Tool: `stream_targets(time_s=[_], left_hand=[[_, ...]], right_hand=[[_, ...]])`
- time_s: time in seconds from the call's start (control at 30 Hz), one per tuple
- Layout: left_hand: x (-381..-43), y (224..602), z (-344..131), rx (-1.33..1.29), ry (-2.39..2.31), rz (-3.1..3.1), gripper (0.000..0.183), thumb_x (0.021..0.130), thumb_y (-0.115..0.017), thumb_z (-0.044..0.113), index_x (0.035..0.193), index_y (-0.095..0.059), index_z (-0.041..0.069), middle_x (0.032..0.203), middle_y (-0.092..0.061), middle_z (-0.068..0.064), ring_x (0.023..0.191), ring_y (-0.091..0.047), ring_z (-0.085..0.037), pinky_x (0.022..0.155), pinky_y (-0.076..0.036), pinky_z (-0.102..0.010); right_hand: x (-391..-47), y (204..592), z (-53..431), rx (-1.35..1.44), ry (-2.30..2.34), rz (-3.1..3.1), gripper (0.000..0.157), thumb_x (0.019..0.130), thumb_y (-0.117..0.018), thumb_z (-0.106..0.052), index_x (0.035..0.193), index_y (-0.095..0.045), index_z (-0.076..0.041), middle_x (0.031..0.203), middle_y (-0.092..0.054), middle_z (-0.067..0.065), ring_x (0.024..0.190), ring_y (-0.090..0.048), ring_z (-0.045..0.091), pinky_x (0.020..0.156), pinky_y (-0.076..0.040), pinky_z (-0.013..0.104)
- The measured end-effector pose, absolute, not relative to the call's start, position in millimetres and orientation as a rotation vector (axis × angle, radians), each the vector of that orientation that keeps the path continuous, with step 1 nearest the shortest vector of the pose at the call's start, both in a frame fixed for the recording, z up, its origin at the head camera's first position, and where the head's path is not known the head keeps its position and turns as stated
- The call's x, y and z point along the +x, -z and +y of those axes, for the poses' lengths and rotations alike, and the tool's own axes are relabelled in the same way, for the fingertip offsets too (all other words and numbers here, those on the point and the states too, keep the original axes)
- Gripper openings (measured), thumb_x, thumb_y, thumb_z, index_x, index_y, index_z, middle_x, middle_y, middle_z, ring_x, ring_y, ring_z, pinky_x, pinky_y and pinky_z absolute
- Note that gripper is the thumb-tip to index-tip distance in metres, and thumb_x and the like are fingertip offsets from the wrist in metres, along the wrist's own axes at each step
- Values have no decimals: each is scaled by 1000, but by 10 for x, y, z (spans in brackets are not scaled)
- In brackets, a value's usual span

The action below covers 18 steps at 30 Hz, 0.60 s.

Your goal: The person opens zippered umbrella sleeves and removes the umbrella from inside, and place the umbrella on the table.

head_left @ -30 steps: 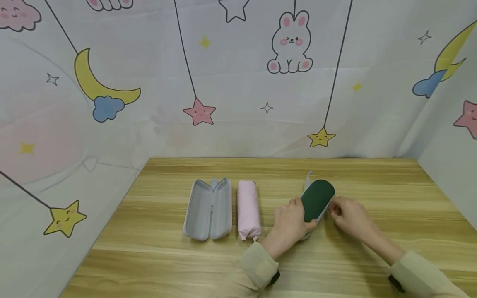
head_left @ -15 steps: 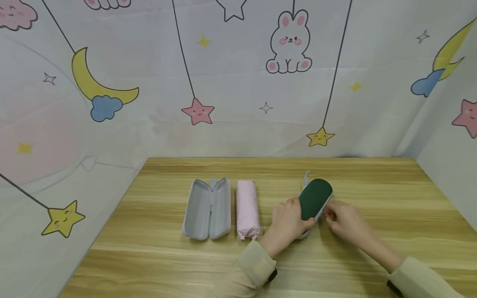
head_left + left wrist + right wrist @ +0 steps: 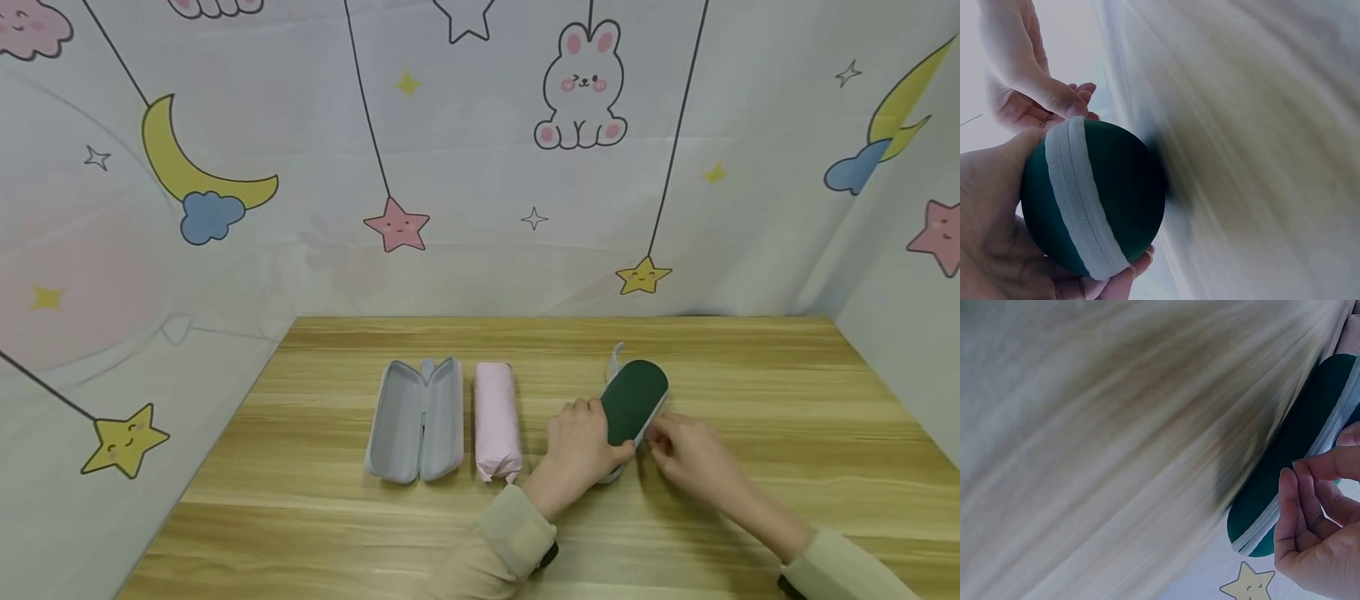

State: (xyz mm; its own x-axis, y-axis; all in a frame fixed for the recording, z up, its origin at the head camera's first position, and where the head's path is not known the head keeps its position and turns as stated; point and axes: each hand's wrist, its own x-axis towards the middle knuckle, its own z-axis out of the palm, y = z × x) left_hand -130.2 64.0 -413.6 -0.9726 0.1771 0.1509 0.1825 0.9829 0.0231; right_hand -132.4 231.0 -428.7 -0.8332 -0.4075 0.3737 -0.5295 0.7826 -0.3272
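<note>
A dark green hard zip case (image 3: 634,402) with a pale zipper band lies slanted on the table, a light strap loop (image 3: 615,358) at its far end. My left hand (image 3: 576,442) grips its near part from above, thumb on one side and fingers on the other. In the left wrist view, the case's rounded end (image 3: 1125,194) shows the zipper (image 3: 1079,200) running across it. My right hand (image 3: 693,454) is at the case's right side, thumb and fingertips pinched together at the zipper (image 3: 1335,422). The zipper pull itself is hidden between those fingertips.
To the left, an open case (image 3: 397,425) with grey lining lies spread on the wooden table (image 3: 300,533). Beside it is a pink wrapped roll-shaped bundle (image 3: 497,421). A white curtain (image 3: 465,158) with cartoon prints hangs behind the table.
My right hand has slid along the case's right side towards me, its fingertips still pinched. The left hand keeps its grip, and the case has barely moved.
</note>
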Motion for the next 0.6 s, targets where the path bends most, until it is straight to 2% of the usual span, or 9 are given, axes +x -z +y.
stream_targets(time_s=[0.6], left_hand=[[-1279, 4055, 742, -102, 68, -3109, 64, 81, -55, 68, 108, -57, 11, 90, -66, -3, 80, -64, -15, 62, -45, -28]], right_hand=[[-1206, 4282, 2242, 826, -621, -2565, 23, 65, -73, 7, 66, -62, -14, 62, -50, -11, 59, -41, -4, 51, -37, 17]])
